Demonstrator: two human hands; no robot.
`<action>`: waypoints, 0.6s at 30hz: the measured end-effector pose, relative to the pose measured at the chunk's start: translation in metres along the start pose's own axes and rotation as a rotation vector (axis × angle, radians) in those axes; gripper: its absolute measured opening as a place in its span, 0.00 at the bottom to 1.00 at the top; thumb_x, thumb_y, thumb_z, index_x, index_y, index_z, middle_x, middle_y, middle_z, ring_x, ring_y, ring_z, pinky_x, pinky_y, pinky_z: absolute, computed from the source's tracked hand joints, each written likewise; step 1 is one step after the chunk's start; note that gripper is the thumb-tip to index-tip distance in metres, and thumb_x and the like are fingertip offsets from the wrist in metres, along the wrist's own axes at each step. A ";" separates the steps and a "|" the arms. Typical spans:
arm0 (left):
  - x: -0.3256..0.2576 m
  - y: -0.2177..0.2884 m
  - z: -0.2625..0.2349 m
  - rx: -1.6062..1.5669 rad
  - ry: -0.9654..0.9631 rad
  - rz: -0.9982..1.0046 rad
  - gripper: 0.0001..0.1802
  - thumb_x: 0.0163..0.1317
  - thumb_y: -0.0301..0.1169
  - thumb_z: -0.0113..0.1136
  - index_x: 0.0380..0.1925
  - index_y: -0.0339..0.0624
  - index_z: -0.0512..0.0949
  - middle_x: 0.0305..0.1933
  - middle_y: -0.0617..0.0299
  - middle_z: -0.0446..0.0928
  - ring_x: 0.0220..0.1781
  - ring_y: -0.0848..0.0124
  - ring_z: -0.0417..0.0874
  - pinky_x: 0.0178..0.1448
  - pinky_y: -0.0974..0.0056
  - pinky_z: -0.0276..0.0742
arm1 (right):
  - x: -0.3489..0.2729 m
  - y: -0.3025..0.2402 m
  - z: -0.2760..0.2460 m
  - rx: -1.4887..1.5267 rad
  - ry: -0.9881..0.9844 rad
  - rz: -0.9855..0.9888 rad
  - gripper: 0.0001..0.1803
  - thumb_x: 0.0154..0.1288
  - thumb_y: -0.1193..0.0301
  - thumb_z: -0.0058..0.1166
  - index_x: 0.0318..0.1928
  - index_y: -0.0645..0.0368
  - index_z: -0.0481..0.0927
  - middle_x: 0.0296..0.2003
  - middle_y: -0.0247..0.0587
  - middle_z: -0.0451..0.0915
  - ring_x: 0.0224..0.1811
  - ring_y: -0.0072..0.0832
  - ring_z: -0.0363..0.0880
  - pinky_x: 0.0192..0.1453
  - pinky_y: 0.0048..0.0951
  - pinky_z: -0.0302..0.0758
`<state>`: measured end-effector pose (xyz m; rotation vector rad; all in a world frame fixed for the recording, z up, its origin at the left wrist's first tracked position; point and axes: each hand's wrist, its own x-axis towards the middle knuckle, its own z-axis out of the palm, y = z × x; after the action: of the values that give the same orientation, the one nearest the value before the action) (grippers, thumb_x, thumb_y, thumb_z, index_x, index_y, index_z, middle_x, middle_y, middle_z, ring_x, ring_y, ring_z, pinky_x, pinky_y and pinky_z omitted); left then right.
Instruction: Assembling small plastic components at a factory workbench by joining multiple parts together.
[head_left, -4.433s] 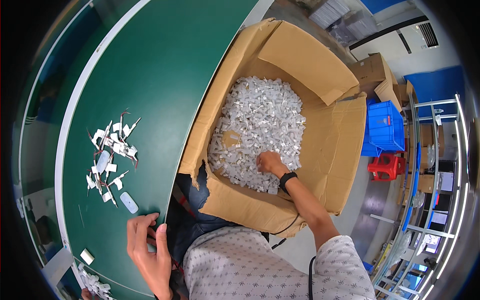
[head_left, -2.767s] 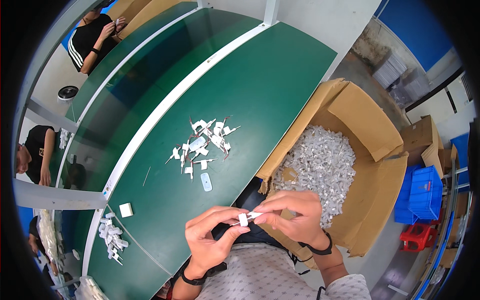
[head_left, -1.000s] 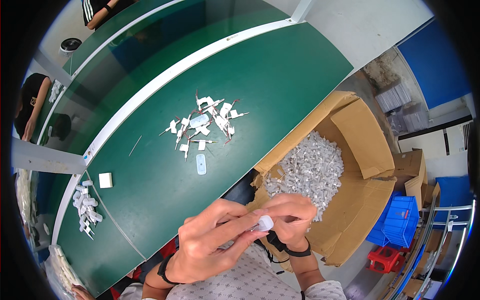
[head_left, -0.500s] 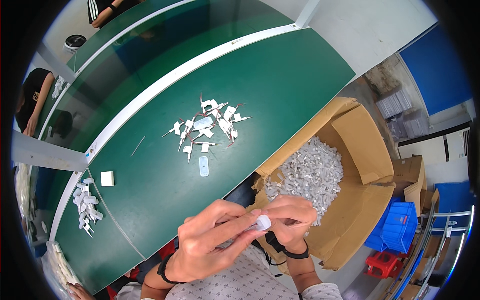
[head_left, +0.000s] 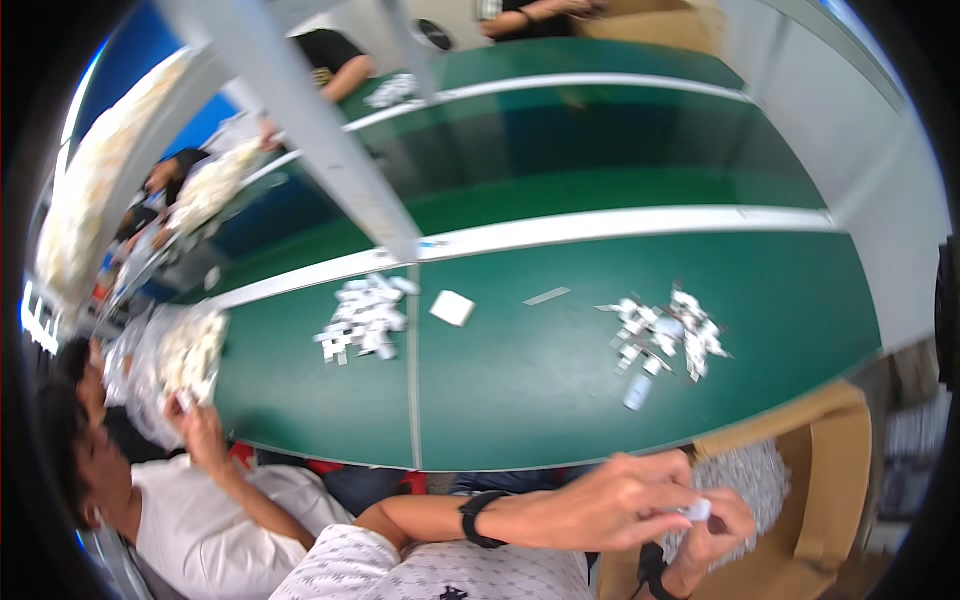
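Fingers of both hands are pinched together on a small white part (head_left: 697,511) at the lower right of the frame. That part is mostly covered by fingertips, so its shape is hard to make out. The left hand (head_left: 610,505), with a black wristband (head_left: 472,519), is closed over it from the left; the right hand (head_left: 715,535) is curled under it and cut off by the lower edge. Behind them, an open cardboard box (head_left: 830,480) of small white pieces is seen blurred. Flat white parts are scattered in a pile (head_left: 665,335) on the smooth green table (head_left: 500,390).
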<state>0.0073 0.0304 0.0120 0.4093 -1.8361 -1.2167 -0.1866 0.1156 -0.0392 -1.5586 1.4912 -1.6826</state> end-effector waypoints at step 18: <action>-0.151 0.050 -0.256 0.599 1.181 -0.562 0.14 0.67 0.28 0.64 0.51 0.35 0.81 0.33 0.61 0.82 0.25 0.75 0.82 0.26 0.69 0.82 | -0.008 0.003 -0.044 -0.163 -0.117 0.401 0.23 0.66 0.83 0.57 0.62 0.61 0.82 0.43 0.41 0.87 0.32 0.20 0.79 0.38 0.20 0.75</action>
<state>0.3080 0.0069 0.0194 1.6471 -0.9711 -0.4457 -0.2243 0.1396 -0.0373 -1.2972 1.7722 -1.2516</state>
